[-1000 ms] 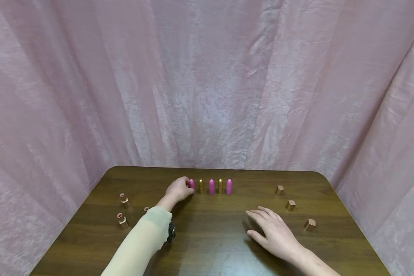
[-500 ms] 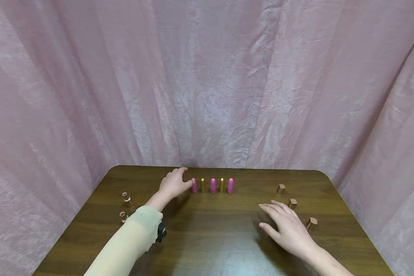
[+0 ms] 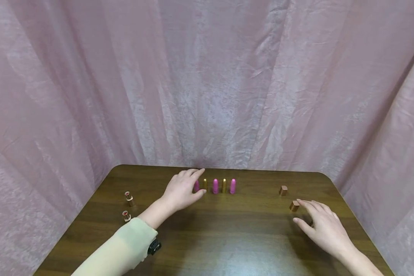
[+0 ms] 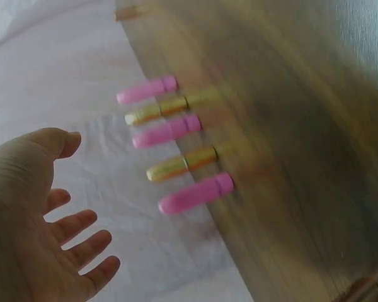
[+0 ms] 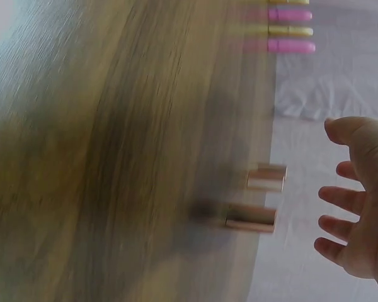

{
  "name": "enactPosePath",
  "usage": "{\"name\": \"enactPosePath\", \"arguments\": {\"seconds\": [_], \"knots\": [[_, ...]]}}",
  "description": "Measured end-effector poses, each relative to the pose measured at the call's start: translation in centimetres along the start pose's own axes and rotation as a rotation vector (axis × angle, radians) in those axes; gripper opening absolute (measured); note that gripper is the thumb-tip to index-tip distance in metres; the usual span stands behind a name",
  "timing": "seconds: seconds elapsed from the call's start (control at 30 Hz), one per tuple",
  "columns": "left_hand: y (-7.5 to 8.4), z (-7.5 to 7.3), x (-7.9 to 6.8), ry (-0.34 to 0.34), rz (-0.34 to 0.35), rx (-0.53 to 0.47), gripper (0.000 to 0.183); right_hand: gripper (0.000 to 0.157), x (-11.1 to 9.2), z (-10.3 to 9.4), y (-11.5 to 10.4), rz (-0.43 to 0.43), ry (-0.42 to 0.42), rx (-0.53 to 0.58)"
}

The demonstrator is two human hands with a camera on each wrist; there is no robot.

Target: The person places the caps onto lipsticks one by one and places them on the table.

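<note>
Several bullet-shaped tubes like lipsticks stand upright in a row near the table's back edge, alternating pink (image 3: 215, 186) and gold (image 3: 224, 186). My left hand (image 3: 181, 191), thumb and fingers spread, hovers by the row's left end and partly covers the leftmost pink tube (image 3: 196, 186). In the left wrist view that hand (image 4: 25, 214) holds nothing, apart from the pink tubes (image 4: 195, 194). On the right, my right hand (image 3: 326, 230) reaches over the copper-coloured caps, fingers extended. One cap (image 3: 294, 206) is just off its fingertips; another is mostly hidden beneath it.
A third copper cap (image 3: 283, 191) stands farther back on the right. At the left are two uncapped copper lipstick tubes (image 3: 129, 199), the nearer one (image 3: 126, 216) partly behind my sleeve. Pink curtains (image 3: 207, 84) hang behind the wooden table (image 3: 234, 237).
My left hand has released the leftmost pink tube, opened, and shifted slightly right. The right hand has moved right, to the copper caps. One lipstick tube at left is now hidden by my arm.
</note>
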State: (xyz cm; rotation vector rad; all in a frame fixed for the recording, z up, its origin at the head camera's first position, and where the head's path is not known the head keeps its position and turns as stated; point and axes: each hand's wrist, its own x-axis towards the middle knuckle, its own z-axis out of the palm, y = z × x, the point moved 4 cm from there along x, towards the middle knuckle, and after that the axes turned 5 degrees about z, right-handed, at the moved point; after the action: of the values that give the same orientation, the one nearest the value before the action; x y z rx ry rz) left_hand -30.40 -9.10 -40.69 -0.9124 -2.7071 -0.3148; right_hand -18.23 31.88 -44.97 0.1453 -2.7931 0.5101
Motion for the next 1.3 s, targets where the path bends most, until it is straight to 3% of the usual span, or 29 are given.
{"name": "enactPosePath", "arguments": {"seconds": [0.2,0.53,0.9,1.1,1.3], "knots": [[2.5,-0.1,-0.7,-0.008,0.099,-0.012,0.073,0.068,-0.6,-0.2,2.0,0.080,-0.044,0.015],[5.9,0.3,-2.0,-0.028,0.238,0.032,0.074,0.069,-1.0,-0.4,3.5,0.086,-0.058,-0.027],[10.2,2.4,-3.8,-0.048,0.415,0.159,0.075,0.075,-1.4,0.3,4.9,0.130,-0.116,-0.049],[13.1,4.1,-5.2,-0.045,0.515,0.177,0.073,0.058,-1.4,0.8,5.3,0.139,-0.115,-0.028],[16.3,6.1,-6.0,-0.096,0.607,0.185,0.073,0.042,-1.8,1.1,6.0,0.175,-0.107,-0.022]]}}
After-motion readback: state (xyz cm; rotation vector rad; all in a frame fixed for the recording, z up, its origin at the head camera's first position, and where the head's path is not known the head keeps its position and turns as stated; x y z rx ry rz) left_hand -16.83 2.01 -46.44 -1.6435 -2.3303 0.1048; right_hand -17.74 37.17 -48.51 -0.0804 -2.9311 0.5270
